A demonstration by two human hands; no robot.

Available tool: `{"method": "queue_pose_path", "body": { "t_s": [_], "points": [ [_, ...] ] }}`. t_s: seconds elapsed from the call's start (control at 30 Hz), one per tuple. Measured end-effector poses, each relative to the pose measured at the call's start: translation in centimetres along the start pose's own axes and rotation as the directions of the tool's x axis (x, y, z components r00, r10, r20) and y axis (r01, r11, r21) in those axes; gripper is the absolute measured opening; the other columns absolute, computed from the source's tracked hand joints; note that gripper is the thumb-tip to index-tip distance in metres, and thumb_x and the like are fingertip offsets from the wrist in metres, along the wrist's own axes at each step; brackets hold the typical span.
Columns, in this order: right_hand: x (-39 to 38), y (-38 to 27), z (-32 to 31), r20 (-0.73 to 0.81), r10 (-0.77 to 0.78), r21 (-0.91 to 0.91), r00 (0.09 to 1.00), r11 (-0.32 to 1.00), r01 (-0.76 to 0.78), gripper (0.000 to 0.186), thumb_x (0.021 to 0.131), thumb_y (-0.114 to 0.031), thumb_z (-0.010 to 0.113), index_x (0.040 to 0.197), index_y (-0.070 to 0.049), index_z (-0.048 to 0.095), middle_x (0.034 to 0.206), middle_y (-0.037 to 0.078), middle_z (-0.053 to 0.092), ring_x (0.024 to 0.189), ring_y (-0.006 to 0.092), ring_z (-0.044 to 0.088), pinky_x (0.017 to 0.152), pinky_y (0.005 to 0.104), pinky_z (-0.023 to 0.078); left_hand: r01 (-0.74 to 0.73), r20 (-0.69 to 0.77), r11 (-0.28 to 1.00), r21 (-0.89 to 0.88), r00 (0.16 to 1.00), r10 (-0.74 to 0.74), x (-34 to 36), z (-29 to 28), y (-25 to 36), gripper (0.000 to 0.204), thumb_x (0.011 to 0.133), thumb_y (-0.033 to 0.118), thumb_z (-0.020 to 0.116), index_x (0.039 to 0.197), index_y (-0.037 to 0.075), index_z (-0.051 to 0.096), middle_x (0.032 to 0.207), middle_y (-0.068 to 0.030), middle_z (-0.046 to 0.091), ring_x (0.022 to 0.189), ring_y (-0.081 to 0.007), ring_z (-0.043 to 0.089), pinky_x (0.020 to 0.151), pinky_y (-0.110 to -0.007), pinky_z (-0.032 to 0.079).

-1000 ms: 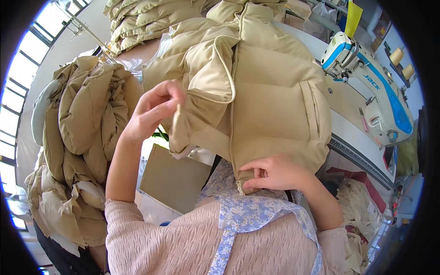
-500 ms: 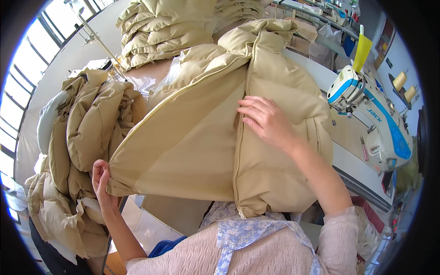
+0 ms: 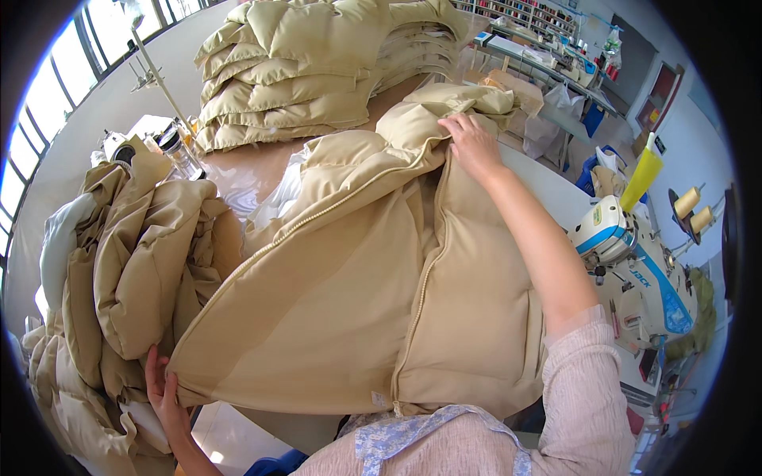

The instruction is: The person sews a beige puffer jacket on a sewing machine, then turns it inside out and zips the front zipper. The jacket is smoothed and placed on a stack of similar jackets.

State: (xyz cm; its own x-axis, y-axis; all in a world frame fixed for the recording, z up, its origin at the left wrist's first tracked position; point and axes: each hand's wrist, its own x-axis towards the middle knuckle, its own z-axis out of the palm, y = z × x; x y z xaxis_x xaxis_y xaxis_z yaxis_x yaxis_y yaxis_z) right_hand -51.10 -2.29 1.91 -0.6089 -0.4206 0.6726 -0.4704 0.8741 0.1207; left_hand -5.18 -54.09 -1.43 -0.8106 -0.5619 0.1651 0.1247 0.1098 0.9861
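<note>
A beige padded jacket (image 3: 484, 293) lies in front of me, its zip undone. The left front panel (image 3: 317, 293) is spread wide with the smooth lining showing, and pale zipper teeth run along both edges. My right hand (image 3: 474, 149) is at the far end by the collar, its bent fingers closed on the zip edge there. At the near left, my left hand (image 3: 164, 394) is beside the lower corner of the panel, thumb and fingers apart, the thumb close to the cloth edge.
A heap of beige padded garments (image 3: 135, 278) hangs at the left. Stacked padded pieces (image 3: 294, 71) stand at the back. A white and blue sewing machine (image 3: 635, 262) is on the right, with thread cones (image 3: 694, 210) beyond it. A thread stand (image 3: 159, 71) rises at the back left.
My right hand has moved from the middle of the zip edge up to the collar. My left hand's pinch on the lower corner has loosened. The jacket has come nearer to me.
</note>
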Motion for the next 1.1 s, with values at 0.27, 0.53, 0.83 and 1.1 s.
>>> {"method": "queue_pose_path", "body": {
  "t_s": [0.27,0.53,0.83,1.1],
  "points": [
    [8.4,5.1,-1.9,0.039,0.194,0.8,0.98,0.582,-0.147,0.018,0.091,-0.02,0.062,0.095,-0.004,0.069,0.088,0.002,0.068,0.091,0.0139,0.064,0.079,0.0325,0.05,0.133,-0.091,0.909,0.395,0.99,-0.106,1.9,-0.1,-0.4,0.026,0.098,0.01,0.06,0.121,-0.002,0.06,0.109,-0.0035,0.062,0.1,-0.0126,0.054,0.095,-0.026,0.04],
    [12.5,4.9,-7.0,0.143,0.289,0.947,0.947,0.237,-0.216,0.021,0.101,-0.029,0.063,0.098,-0.009,0.065,0.088,-0.007,0.061,0.079,0.0017,0.05,0.072,0.0199,0.042,0.055,-0.094,0.953,0.298,0.995,-0.028,3.5,1.2,-4.1,0.016,0.1,0.013,0.058,0.111,0.002,0.061,0.098,-0.0007,0.059,0.092,-0.0095,0.05,0.087,-0.025,0.04],
    [12.7,5.9,-7.0,-0.003,0.223,0.892,0.975,0.442,-0.099,0.022,0.104,-0.027,0.059,0.102,-0.006,0.064,0.089,-0.007,0.06,0.083,0.0018,0.049,0.077,0.0199,0.042,0.09,-0.07,0.964,0.25,0.995,-0.075,2.5,0.8,-4.2,0.016,0.101,0.015,0.058,0.111,0.003,0.061,0.098,0.001,0.062,0.093,-0.0076,0.053,0.086,-0.023,0.042],
    [10.0,6.6,-6.8,-0.004,0.303,0.776,0.953,0.602,-0.188,0.028,0.103,-0.024,0.057,0.119,-0.002,0.061,0.104,0.001,0.069,0.097,0.0111,0.062,0.082,0.0272,0.048,0.111,0.212,0.83,0.546,0.941,-0.265,1.9,4.6,1.8,0.021,0.1,0.018,0.06,0.109,0.0,0.066,0.104,-0.0041,0.066,0.098,-0.0119,0.058,0.088,-0.026,0.044]
  ]
}}
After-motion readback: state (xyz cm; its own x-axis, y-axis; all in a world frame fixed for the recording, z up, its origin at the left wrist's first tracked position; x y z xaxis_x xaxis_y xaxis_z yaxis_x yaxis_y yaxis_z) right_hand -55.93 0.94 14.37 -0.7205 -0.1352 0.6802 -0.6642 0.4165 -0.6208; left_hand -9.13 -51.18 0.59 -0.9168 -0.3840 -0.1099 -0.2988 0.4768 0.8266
